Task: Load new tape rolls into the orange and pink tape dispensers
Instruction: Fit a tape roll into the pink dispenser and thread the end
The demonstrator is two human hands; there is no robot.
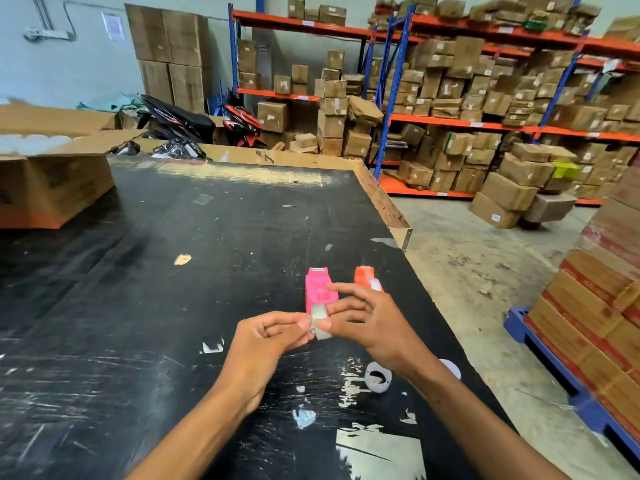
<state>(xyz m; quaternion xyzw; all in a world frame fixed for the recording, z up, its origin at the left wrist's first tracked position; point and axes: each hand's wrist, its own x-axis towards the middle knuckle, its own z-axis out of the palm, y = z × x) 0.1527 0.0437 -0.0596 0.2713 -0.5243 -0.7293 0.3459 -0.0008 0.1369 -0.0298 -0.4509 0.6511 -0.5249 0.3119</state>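
Observation:
A small clear tape roll [319,321] is held above the black table [173,271] between both hands. My right hand [370,323] grips the roll with thumb and fingers. My left hand [266,337] pinches at the roll's left edge with its fingertips. Just behind the hands, the pink tape dispenser [318,287] lies on the table, partly hidden by my right fingers. The orange tape dispenser [366,277] sits to its right with a clear roll showing at its side.
A white empty tape core [378,376] lies on the table below my right wrist, with another white round piece [452,368] near the right edge. An open cardboard box [52,181] stands at the table's far left. Shelves of boxes and a blue pallet [561,379] lie to the right.

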